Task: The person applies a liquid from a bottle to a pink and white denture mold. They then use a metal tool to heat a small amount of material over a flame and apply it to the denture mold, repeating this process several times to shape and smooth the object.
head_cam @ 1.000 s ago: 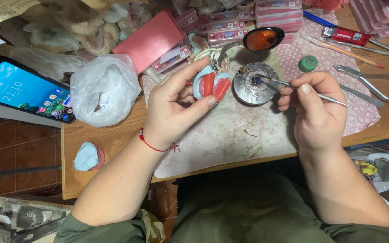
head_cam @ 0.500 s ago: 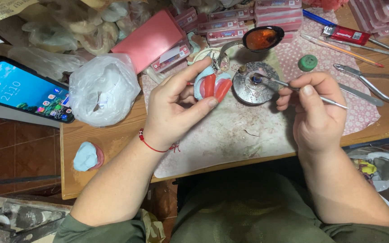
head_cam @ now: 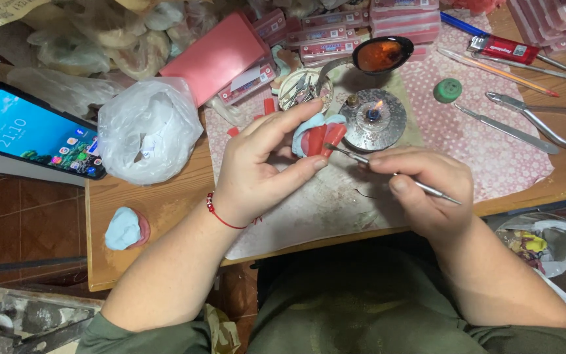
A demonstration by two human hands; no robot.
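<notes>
The pale blue plaster dental cast with its red wax rim [head_cam: 319, 137] is held up above the worn work mat [head_cam: 335, 203], pinched between the thumb and fingertips of the left hand [head_cam: 263, 167], whose fingers are closed around it; the right hand [head_cam: 427, 187] grips a slim metal wax carver [head_cam: 394, 174] like a pen, fingers clenched on the shaft, with the tip touching the lower edge of the red wax; judging from this, the wax is already laid on the cast in two red blocks and is now being shaped or sealed, while smoothing and finishing seem yet to come (how much of the rim is done cannot be told, since the fingers hide part of it); just behind the cast a small round metal spirit lamp [head_cam: 375, 121] burns with a low flame, close to both hands and the nearest hazard; a spoon of amber melted wax [head_cam: 380, 55] lies beyond it; to the right rest metal pliers [head_cam: 545, 121], a flat steel spatula [head_cam: 499, 128] and a green round cap [head_cam: 448, 90]; to the left sit a white plastic bag [head_cam: 149, 131], a lit smartphone [head_cam: 34, 137] and a second blue cast on a pink base [head_cam: 124, 228] near the table edge; pink boxes [head_cam: 217, 56] crowd the back, leaving little free room.
</notes>
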